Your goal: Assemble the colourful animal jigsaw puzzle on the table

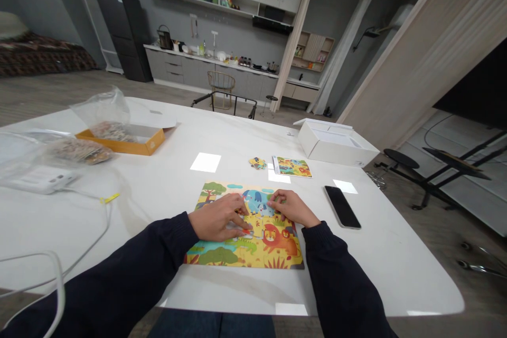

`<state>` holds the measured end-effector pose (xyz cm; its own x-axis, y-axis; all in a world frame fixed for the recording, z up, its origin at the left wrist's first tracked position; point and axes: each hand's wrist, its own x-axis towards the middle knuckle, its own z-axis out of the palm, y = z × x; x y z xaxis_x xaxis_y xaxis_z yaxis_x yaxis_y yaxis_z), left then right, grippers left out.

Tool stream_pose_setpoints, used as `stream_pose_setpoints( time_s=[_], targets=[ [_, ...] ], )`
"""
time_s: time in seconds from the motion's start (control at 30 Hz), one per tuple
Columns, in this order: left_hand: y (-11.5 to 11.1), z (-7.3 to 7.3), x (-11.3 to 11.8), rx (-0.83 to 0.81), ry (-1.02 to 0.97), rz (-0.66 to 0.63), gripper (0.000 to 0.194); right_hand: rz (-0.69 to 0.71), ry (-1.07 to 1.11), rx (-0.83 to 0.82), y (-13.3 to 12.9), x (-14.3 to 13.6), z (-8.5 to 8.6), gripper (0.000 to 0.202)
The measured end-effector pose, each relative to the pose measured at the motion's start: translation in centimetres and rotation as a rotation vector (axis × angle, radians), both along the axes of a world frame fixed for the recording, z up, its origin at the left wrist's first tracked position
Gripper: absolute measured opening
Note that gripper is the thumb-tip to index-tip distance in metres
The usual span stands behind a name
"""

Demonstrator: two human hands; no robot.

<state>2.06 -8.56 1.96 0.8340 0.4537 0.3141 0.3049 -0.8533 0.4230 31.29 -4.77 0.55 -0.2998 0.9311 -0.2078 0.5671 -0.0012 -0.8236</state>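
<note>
A colourful animal jigsaw puzzle (253, 259) lies on the white table in front of me, largely joined, with elephants, lions and a crocodile showing. My left hand (219, 217) is over its middle left, thumb and forefinger closing on a small puzzle piece (248, 232) with some red on it. Part of the picture is hidden under that hand. On the upper right of the puzzle, beside the elephants, rests my right hand (292, 207). Its fingers are loosely bent and apart, the tips touching the surface, and no piece shows in them.
Beyond the puzzle are a small pile of loose pieces (257, 163) and a picture card (293, 167). A phone (342, 207) lies to the right, a white box (336, 142) behind it. At left are an orange box (148, 143), bagged pieces (81, 150) and a white cable (59, 280).
</note>
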Motion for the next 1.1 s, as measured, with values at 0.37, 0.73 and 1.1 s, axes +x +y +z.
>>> stream_pose_setpoints(
  time_s=[0.37,0.73,1.1],
  targets=[
    [0.2,0.7,-0.8,-0.067,-0.108,0.058,0.022,0.0,-0.012,-0.021,-0.1,-0.1,0.4,0.03],
    [0.0,2.8,-5.5,-0.255,-0.071,0.186,0.022,-0.03,-0.036,-0.029,-0.4,-0.5,1.1,0.027],
    [-0.6,0.5,-3.5,-0.204,0.016,0.076,0.025,-0.042,-0.048,-0.038,-0.4,-0.6,1.4,0.027]
  ],
)
